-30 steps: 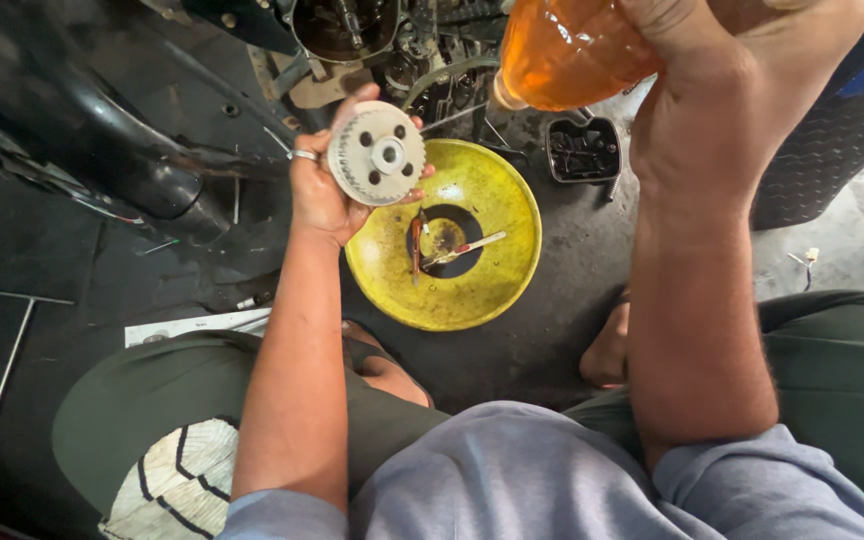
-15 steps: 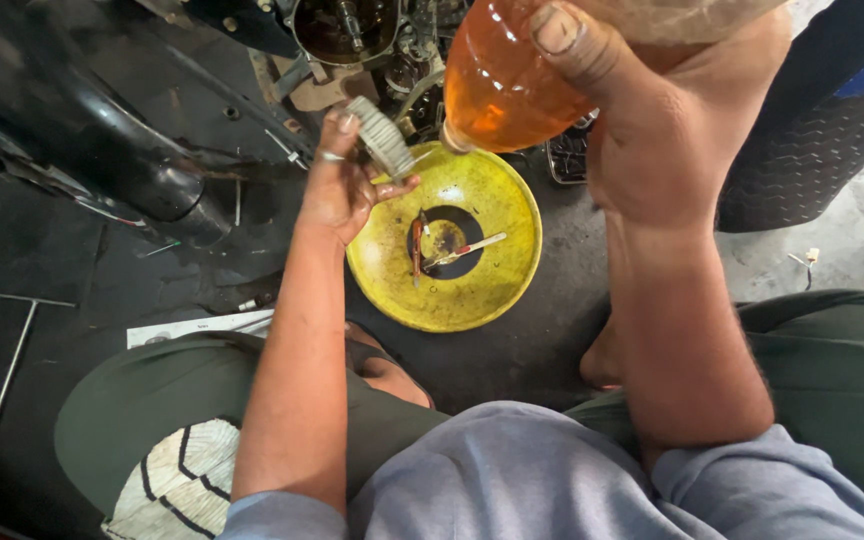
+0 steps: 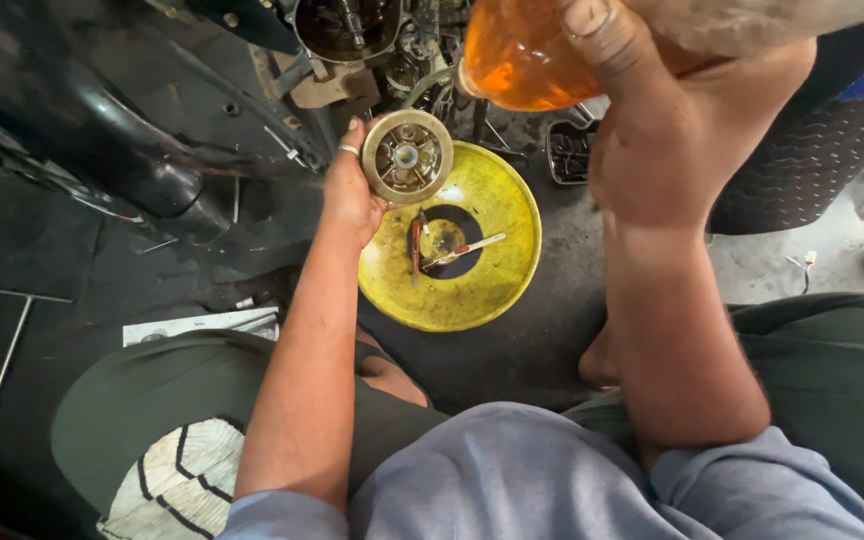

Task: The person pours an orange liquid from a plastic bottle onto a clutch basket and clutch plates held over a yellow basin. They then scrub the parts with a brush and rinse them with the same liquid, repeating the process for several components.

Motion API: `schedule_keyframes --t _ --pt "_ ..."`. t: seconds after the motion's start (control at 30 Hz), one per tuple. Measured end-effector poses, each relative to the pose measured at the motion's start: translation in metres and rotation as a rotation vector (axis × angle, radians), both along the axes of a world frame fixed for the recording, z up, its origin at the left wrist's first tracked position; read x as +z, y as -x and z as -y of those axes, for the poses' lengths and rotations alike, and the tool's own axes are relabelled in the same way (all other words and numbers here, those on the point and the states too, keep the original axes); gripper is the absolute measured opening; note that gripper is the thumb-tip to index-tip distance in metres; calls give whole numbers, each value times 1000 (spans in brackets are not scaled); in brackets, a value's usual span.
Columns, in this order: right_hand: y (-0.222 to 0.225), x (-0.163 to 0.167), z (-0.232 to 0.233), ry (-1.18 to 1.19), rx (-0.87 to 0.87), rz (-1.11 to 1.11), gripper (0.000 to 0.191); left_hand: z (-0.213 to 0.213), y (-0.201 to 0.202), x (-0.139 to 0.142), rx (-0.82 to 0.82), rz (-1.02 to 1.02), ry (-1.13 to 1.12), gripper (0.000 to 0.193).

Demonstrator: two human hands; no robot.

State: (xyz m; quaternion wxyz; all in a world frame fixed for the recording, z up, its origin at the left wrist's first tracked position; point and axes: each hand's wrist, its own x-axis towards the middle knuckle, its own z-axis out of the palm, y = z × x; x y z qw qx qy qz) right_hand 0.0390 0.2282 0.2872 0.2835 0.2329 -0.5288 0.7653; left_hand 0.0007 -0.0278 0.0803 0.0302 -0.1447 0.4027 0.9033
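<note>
Round metal part [image 3: 408, 156] in left hand's [image 3: 352, 195] closed grip; right hand [image 3: 677, 150] clasping amber bottle [image 3: 522, 55].

A single head-worn camera looks steeply down from close above the person's forearms onto a yellow bowl [image 3: 452, 260] on the dark workshop floor [image 3: 82, 260], engine parts at the top edge

A dark, oil-stained floor [image 3: 82, 250] is seen across the left and middle, with paler, gritty concrete [image 3: 832, 250] at the right edge. A black bodywork panel [image 3: 102, 140] is set at the upper left and a treaded tyre [image 3: 812, 150] at the upper right. A T-handled tool [image 3: 12, 350] is laid on the floor. Even daylight is cast throughout.
</note>
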Motion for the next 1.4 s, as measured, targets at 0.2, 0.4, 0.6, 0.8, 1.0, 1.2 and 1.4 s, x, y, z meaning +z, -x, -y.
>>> schedule_keyframes --t 0.2,0.4,0.6,0.8,1.0,1.2,1.4 --pt "-5 3 8 -15 -4 -77 31 3 0 -4 -5 -12 -61 40" --pt "-15 14 12 1 152 3 28 2 -2 5 -27 -32 -56 44" --pt "-14 14 11 -52 81 33 24 3 -4 11 -41 -46 -9 45" --pt "1 -1 -4 -10 -16 -9 35 5 -4 13 -22 -47 -3 43" --pt "20 -11 -21 53 -24 -30 55 13 -6 19 -16 -110 -18 43" --pt "19 -4 -25 57 7 116 55 16 -7 23 18 -187 6 44" --pt "19 -6 -23 70 21 108 52 15 -7 30 48 -173 10 43"
